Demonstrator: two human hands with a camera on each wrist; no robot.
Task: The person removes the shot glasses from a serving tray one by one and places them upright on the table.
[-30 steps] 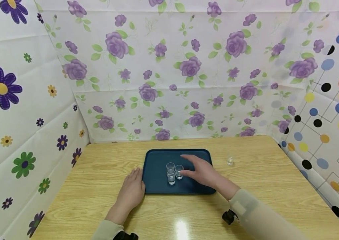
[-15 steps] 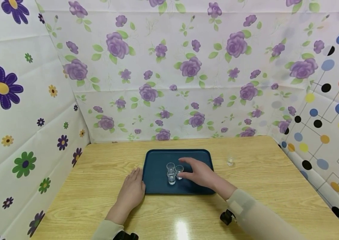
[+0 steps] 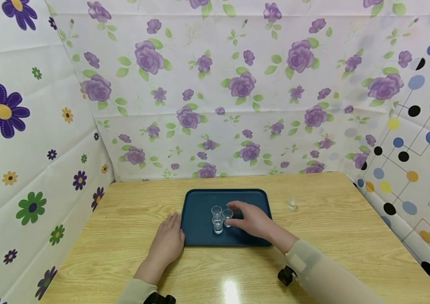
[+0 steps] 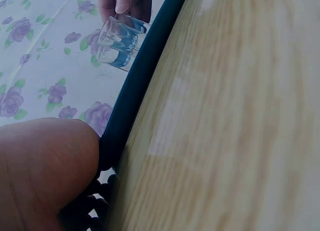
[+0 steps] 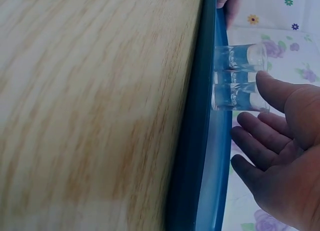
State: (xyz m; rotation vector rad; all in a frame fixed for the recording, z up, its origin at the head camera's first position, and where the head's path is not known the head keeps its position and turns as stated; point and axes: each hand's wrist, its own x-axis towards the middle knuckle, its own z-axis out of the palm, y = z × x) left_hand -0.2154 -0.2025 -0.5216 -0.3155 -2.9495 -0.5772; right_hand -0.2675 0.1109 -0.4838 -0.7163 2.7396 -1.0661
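Three clear shot glasses stand close together on a dark blue tray [image 3: 200, 198]. The right-hand shot glass [image 3: 225, 213] sits between the thumb and fingers of my right hand [image 3: 253, 219]. In the right wrist view the thumb lies near the rim of the shot glass [image 5: 232, 97], with the fingers on its other side. Just left stand the front shot glass [image 3: 218, 229] and, behind it, the back shot glass [image 3: 216, 211]. My left hand [image 3: 167, 240] lies flat on the table, its thumb side against the tray's left edge.
Another shot glass [image 3: 292, 204] stands on the wooden table [image 3: 314, 253], right of the tray. Patterned cloth walls [image 3: 200, 105] stand around the table's back and sides. A dark wrist device [image 3: 286, 275] hangs beneath the right sleeve.
My right hand has moved slightly left and its fingers have drawn in around the right-hand shot glass. The left hand, tray and glasses have stayed put.
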